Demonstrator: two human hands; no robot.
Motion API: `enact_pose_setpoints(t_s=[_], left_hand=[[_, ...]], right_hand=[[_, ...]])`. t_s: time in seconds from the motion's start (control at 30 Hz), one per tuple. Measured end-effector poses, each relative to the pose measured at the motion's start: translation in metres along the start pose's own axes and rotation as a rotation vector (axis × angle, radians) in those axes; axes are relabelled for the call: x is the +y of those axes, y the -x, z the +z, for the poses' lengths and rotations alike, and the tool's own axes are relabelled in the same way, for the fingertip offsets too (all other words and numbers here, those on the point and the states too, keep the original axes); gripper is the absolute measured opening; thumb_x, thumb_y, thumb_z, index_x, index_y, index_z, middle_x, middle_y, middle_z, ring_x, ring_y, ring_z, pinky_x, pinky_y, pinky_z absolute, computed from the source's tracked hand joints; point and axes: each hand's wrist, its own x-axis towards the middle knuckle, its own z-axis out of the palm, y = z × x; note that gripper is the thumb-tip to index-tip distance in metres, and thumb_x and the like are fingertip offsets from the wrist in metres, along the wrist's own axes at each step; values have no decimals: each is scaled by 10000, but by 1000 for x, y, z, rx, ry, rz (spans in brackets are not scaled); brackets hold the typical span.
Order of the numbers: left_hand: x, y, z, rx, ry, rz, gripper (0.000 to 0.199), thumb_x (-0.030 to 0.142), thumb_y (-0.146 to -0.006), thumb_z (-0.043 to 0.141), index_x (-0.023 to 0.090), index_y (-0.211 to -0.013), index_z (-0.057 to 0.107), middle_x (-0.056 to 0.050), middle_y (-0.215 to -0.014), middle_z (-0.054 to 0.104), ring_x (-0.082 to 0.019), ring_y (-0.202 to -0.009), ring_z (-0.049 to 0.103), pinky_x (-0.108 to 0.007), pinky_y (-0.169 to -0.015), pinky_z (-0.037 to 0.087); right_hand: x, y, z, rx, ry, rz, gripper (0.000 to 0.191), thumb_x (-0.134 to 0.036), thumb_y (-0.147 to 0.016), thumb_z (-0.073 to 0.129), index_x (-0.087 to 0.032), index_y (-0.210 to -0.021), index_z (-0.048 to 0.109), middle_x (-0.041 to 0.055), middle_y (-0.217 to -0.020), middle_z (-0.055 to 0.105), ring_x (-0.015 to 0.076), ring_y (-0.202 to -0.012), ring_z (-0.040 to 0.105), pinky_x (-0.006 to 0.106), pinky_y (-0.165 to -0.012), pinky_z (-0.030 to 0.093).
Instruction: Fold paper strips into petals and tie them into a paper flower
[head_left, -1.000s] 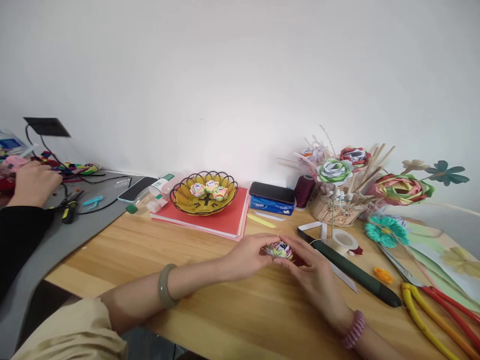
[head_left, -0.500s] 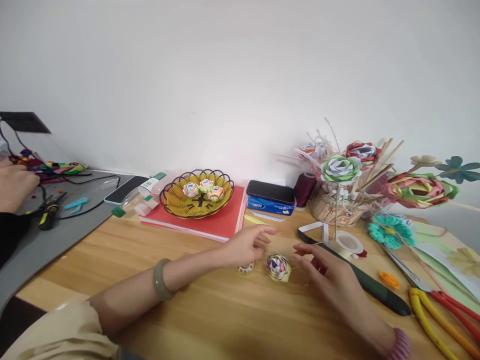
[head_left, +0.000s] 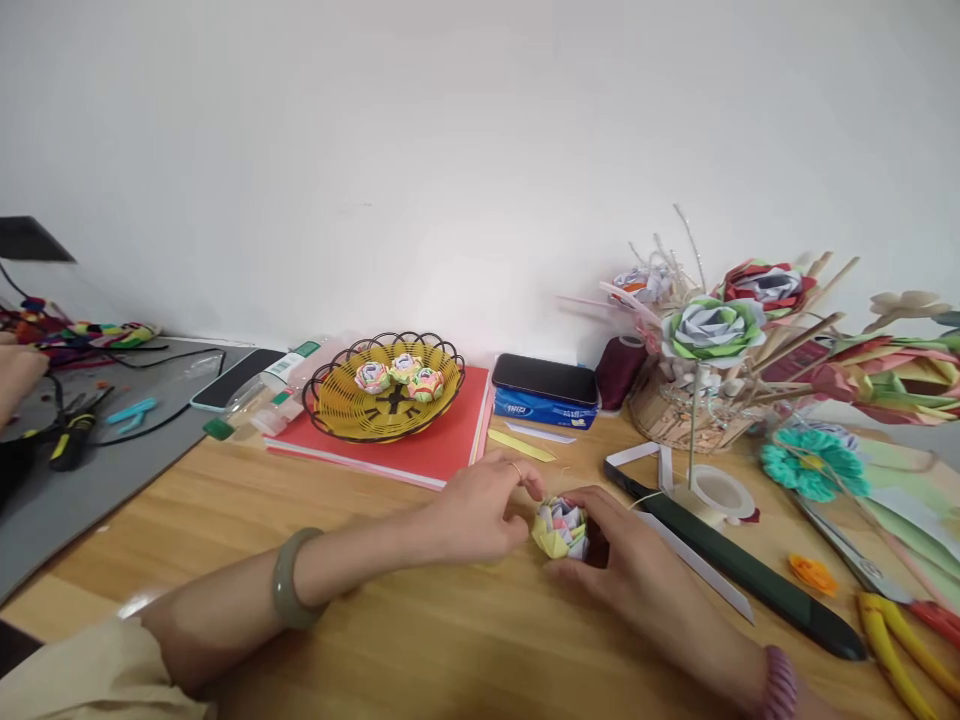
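A small folded-paper flower [head_left: 561, 528] in pale yellow, white and purple stands on the wooden table, tilted on its side. My right hand [head_left: 626, 545] is closed round its right side, thumb low in front and fingers over the top. Just left of the flower is my left hand [head_left: 484, 505], its index finger and thumb apart and the other fingers curled and partly hidden. A thin yellowish ring or loop shows on one of its fingers; I cannot tell which. Three similar paper flowers [head_left: 406, 370] lie in a yellow woven basket [head_left: 360, 425].
The basket rests on red paper sheets [head_left: 469, 430]. Behind are a phone [head_left: 544, 380] on a blue tissue pack [head_left: 525, 405] and a pot of paper flowers [head_left: 667, 420]. To the right lie a dark green long tool [head_left: 780, 590], scissors [head_left: 847, 550] and yellow-handled pliers [head_left: 885, 640]. Another person's hand [head_left: 19, 375] is far left.
My right hand has moved in and taken hold of the paper flower, which has tipped over. My left hand now covers the small tape roll. The view has shifted slightly.
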Motion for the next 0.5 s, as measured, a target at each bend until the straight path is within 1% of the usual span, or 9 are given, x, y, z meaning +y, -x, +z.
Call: enact_pose_setpoints(t_s=[0.03, 0.1, 0.17, 0.2, 0.27, 0.3, 0.37, 0.43, 0.5], left_hand=[[1, -1, 1, -4, 79, -13, 357, 85, -645, 493, 193, -983, 536, -61, -1049, 551, -206, -975, 512, -351, -835, 419], [3, -6, 3, -12, 328, -55, 333, 162, -735, 492, 184, -1067, 503, -79, -1114, 539, -195, -1022, 506, -343, -870, 407], [6, -11, 5, -48, 623, -94, 356, 289, -798, 483, 179, -1136, 469, -100, -1205, 495, -196, -1072, 492, -339, -880, 404], [7, -14, 5, -83, 751, -96, 407, 343, -791, 508, 180, -1161, 458, -107, -1237, 475, -205, -1094, 483, -343, -883, 403], [9, -20, 7, -159, 926, -78, 548, 378, -708, 624, 191, -1192, 451, -108, -1255, 471, -225, -1121, 469, -359, -904, 388], [10, -22, 8, -180, 973, -69, 606, 360, -654, 683, 195, -1193, 460, -104, -1237, 493, -230, -1120, 471, -367, -921, 374], [10, -26, 10, -171, 1022, -71, 648, 304, -579, 750, 203, -1167, 497, -92, -1182, 542, -231, -1098, 488, -378, -932, 364], [10, -29, 10, -132, 1046, -90, 615, 277, -575, 754, 209, -1142, 523, -87, -1146, 565, -229, -1065, 510, -371, -894, 394], [9, -30, 10, -126, 1066, -98, 609, 279, -600, 736, 221, -1163, 509, -90, -1130, 573, -227, -1034, 529, -343, -821, 434]], right_hand=[[1, -2, 0, 37, -8, 15, 351, -328, -731, 612, -204, -1039, 499, 29, -841, 614, 163, -648, 584, 280, -572, 479], [3, -4, -2, 126, 21, 19, 418, -417, -717, 619, -188, -1041, 489, 16, -739, 613, 155, -566, 566, 269, -512, 464], [5, -7, -5, 205, 94, -21, 470, -501, -704, 603, -184, -1034, 494, 21, -721, 618, 158, -552, 573, 271, -505, 462], [6, -8, -7, 244, 144, -51, 482, -543, -705, 577, -183, -1017, 503, 31, -729, 623, 166, -562, 585, 277, -506, 463], [9, -11, -11, 316, 253, -101, 513, -619, -713, 498, -177, -973, 525, 49, -722, 629, 189, -576, 606, 284, -488, 455], [10, -13, -13, 345, 303, -119, 533, -645, -719, 456, -174, -956, 536, 55, -704, 629, 199, -571, 611, 285, -469, 446], [12, -15, -16, 374, 352, -153, 589, -680, -717, 399, -169, -967, 550, 62, -679, 628, 209, -555, 613, 284, -434, 430], [13, -15, -18, 360, 319, -195, 656, -693, -708, 387, -163, -1070, 524, 76, -725, 637, 214, -578, 618, 290, -436, 443], [15, -13, -20, 339, 240, -231, 675, -671, -728, 388, -166, -1170, 464, 87, -789, 641, 213, -628, 623, 294, -467, 470]])
